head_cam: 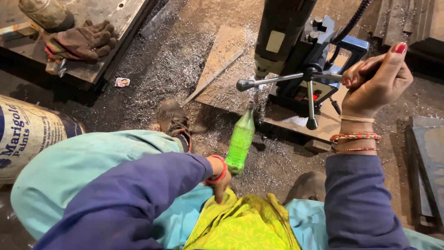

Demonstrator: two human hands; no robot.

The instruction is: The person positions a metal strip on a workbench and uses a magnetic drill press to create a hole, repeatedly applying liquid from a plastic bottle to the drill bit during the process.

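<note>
A worker crouches over a workshop floor strewn with bright metal shavings, seen from a head-worn camera looking down past teal trousers, dark blue sleeves and a yellow-green cloth in the lap. At the far left lies a large paint drum on its side. Ahead, slightly right of centre, a magnetic drill press with a black motor body and blue frame stands on a flat steel plate, its three-spoke feed handle jutting toward the camera.

The right hand, bangles at the wrist and nails painted red, is raised at the drill's right side and closed around the right-pointing spoke of the handle, fingers curled tight. The left hand, wearing a red bangle, sits low near the lap and grips the base of a green plastic bottle, which leans upward with its neck pointing toward the drill's spindle; the fingers are mostly hidden behind the bottle.

A worn brown shoe rests on the floor just left of the bottle. At upper left, a pair of soiled work gloves lies on a dark steel slab, well apart from both hands.
</note>
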